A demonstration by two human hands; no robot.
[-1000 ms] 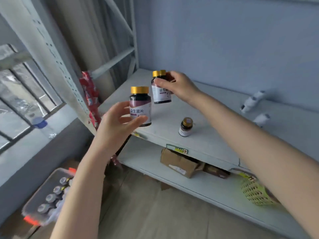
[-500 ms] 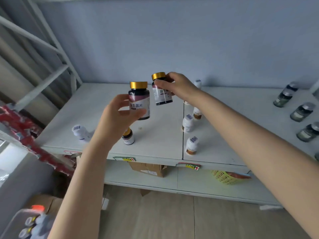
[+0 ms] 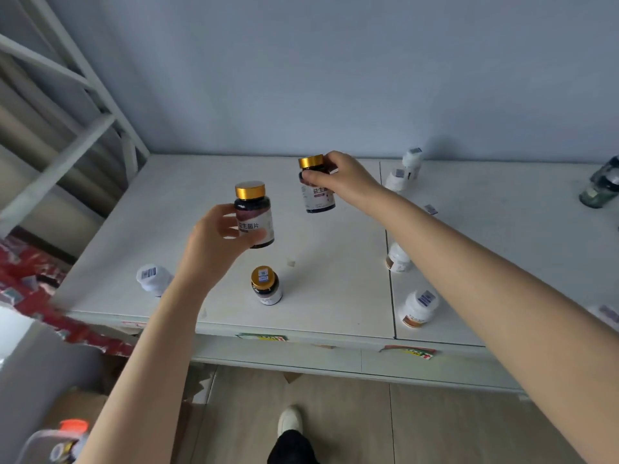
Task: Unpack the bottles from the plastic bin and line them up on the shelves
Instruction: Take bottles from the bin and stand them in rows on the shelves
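Note:
My left hand point(image 3: 214, 244) grips a dark gold-capped bottle point(image 3: 253, 212) upright above the white shelf point(image 3: 167, 236). Farther back, my right hand point(image 3: 345, 180) holds a second dark gold-capped bottle point(image 3: 316, 190) by its neck, also above the shelf. A smaller gold-capped bottle point(image 3: 266, 286) stands on the shelf near the front edge, below my left hand. The plastic bin point(image 3: 50, 443) shows at the bottom left corner, with bottle tops inside.
Several white bottles stand on the shelf: one at the left front point(image 3: 152, 279), others along the panel seam point(image 3: 418, 308) and near the back wall point(image 3: 412, 160). Green glass jars point(image 3: 601, 185) sit at the far right. A metal rack frame point(image 3: 67, 122) rises on the left.
The view has swung right and down over the shelf. Both hands, each with its bottle, have lowered toward the shelf, and my right hand has moved away from the left.

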